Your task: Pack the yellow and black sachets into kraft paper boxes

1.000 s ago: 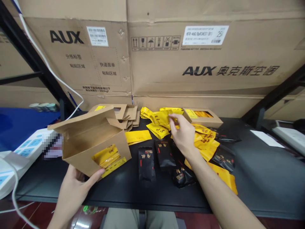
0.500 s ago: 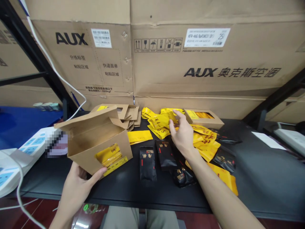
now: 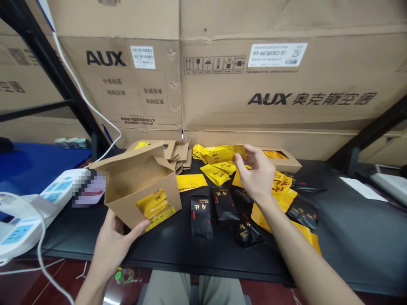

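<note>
My left hand (image 3: 119, 237) grips a brown cardboard box (image 3: 127, 207) from below, tilted with its lid up; yellow packets (image 3: 154, 205) show through its front window. Between the thumb and fingers of my right hand (image 3: 257, 173) is a yellow tea packet (image 3: 219, 154), held by its right end above the pile. Under it lie more yellow packets (image 3: 218, 173). Black tea packets (image 3: 201, 218) rest on the black table (image 3: 171, 254) between my hands, and others lie under and beyond my right forearm, mixed with yellow ones (image 3: 282, 197).
Folded brown cartons (image 3: 182, 154) are stacked behind the box. A windowed box with yellow contents (image 3: 282, 159) stands at the back right. White power strips (image 3: 60, 186) with cables lie at left. Large AUX cartons (image 3: 216, 106) form a wall behind; a white paper (image 3: 362, 188) lies at right.
My right hand has lifted the yellow packet slightly off the pile and moved a little right. The camera view has shifted; the box stays in my left hand.
</note>
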`<state>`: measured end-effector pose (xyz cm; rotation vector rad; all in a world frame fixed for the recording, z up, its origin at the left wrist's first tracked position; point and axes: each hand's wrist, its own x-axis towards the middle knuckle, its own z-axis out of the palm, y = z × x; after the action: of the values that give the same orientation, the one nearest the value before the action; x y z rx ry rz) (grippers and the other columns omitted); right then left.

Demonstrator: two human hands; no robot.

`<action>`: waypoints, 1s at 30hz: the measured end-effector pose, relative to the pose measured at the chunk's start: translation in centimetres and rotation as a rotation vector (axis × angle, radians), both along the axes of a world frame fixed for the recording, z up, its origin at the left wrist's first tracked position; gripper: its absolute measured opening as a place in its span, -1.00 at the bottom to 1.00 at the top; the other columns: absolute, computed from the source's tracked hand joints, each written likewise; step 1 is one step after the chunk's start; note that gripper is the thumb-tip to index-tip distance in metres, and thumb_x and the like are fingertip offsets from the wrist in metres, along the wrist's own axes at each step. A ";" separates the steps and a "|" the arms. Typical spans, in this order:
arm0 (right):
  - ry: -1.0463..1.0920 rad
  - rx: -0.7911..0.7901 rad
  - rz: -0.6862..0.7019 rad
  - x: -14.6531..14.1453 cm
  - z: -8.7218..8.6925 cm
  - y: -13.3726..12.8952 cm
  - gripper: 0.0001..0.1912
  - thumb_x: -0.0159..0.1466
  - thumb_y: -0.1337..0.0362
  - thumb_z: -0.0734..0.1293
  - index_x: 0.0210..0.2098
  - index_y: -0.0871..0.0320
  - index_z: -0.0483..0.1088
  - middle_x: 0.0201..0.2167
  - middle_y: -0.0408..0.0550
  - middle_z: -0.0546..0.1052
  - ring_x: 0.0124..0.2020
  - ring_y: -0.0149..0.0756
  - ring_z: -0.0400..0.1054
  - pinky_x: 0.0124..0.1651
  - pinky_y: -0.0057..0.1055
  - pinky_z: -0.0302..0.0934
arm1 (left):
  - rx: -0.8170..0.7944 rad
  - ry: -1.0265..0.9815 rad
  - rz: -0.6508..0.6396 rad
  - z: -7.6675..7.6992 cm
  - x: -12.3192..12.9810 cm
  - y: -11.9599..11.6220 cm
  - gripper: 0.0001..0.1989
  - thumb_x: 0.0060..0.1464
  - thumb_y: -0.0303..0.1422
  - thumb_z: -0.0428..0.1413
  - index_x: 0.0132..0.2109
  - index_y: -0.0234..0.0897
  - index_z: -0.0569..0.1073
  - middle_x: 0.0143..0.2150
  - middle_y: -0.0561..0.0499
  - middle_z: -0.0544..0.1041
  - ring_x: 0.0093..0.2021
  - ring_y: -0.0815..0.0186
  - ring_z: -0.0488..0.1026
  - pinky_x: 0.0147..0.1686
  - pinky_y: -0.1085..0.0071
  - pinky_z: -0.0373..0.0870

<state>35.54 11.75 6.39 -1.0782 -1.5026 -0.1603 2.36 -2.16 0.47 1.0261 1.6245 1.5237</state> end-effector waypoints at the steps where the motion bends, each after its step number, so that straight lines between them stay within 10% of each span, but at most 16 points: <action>1: 0.034 0.012 0.045 -0.3 0.8 -0.6 -0.76 0.33 0.18 0.38 -0.06 0.13 0.47 -0.21 -0.05 0.65 -0.29 -0.31 0.59 -0.16 -0.29 0.56 | -0.001 -0.001 -0.010 0.0 -0.1 0.0 -0.21 -0.21 -0.17 0.50 0.16 -0.17 0.40 0.17 -0.16 0.62 0.21 -0.06 0.59 0.26 -0.04 0.50; 11: -0.372 0.290 0.415 -8.2 10.4 -8.6 -0.84 0.42 0.39 0.28 -0.17 0.09 0.51 -0.23 -0.19 0.63 -0.20 -0.47 0.54 -0.13 -0.51 0.41 | 0.045 0.058 -0.074 -0.7 -0.4 0.0 -0.21 -0.18 -0.10 0.49 0.16 -0.16 0.37 0.17 -0.16 0.62 0.20 -0.04 0.58 0.26 -0.05 0.49; 19: -0.914 -0.144 0.336 -14.3 11.8 -8.3 -0.79 0.50 0.29 0.21 -0.04 0.15 0.48 -0.18 -0.05 0.61 -0.28 -0.31 0.50 -0.31 -0.43 0.23 | 0.077 0.066 -0.121 -1.2 -0.8 0.3 -0.27 -0.12 -0.10 0.47 0.15 -0.16 0.38 0.16 -0.15 0.62 0.17 0.01 0.60 0.17 0.06 0.57; 30: -0.972 -0.426 0.330 -17.4 12.4 -9.3 -0.53 0.24 0.54 0.36 0.13 0.25 0.32 -0.07 0.14 0.59 -0.22 -0.14 0.57 -0.25 -0.31 0.43 | 0.113 0.119 -0.120 -1.4 -0.8 0.2 -0.27 -0.11 -0.11 0.46 0.18 -0.14 0.39 0.22 -0.16 0.58 0.23 -0.02 0.55 0.16 0.07 0.58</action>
<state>18.14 2.45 18.83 -1.1142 -2.6603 -0.1403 1.61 -1.95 -0.96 1.2745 1.5406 1.5133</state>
